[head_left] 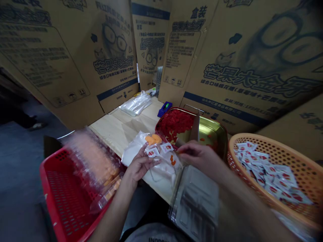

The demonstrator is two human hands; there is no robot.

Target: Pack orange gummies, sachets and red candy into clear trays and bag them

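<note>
My left hand (141, 164) reaches in from below, fingers apart, its fingertips at the near left side of clear plastic packaging. In this packaging lie orange candy pieces (153, 139), two small printed sachets (152, 152) and a few small red-orange pieces (173, 160). My right hand (195, 153) is just right of it, fingers closed together in a pinch; what they hold is too blurred to make out. Beyond this hand is a gold tray (213, 129) with a heap of red pieces (176, 121). Clear compartment trays (195, 198) lie below my right wrist.
An orange basket (297, 158) with many sachets (274, 174) stands at right. At left, a red basket (68, 205) contains filled clear packs (98, 161). Clear bags (137, 103) and a blue tape dispenser (165, 109) lie farther back, before tall printed cardboard (113, 57).
</note>
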